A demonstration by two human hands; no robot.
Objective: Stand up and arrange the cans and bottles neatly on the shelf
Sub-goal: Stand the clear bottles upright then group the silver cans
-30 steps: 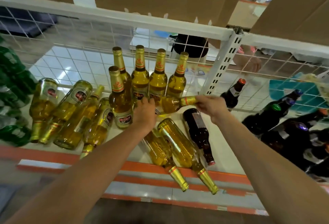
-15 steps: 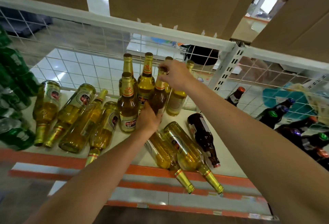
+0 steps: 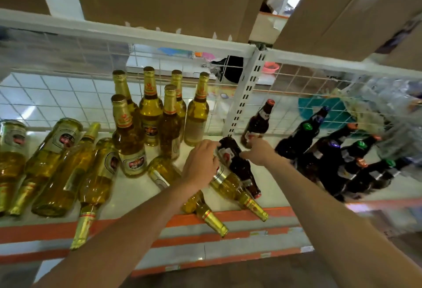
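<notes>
Between left hand (image 3: 201, 162) and right hand (image 3: 259, 151), fallen brown bottle (image 3: 239, 166); perhaps in contact

The golden bottle (image 3: 170, 125) now stands upright in the front row; left hand (image 3: 201, 164) and right hand (image 3: 260, 153) have dropped onto the lying brown bottle (image 3: 238, 166).

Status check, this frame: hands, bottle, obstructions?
Left hand, right hand both on lying brown bottle; grip unclear. Not yet upright. Fallen yellow bottle lies alongside it.

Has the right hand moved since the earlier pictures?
Yes: the right hand dropped from the golden bottles' necks to the lying brown bottle, near the white upright's foot.
</notes>
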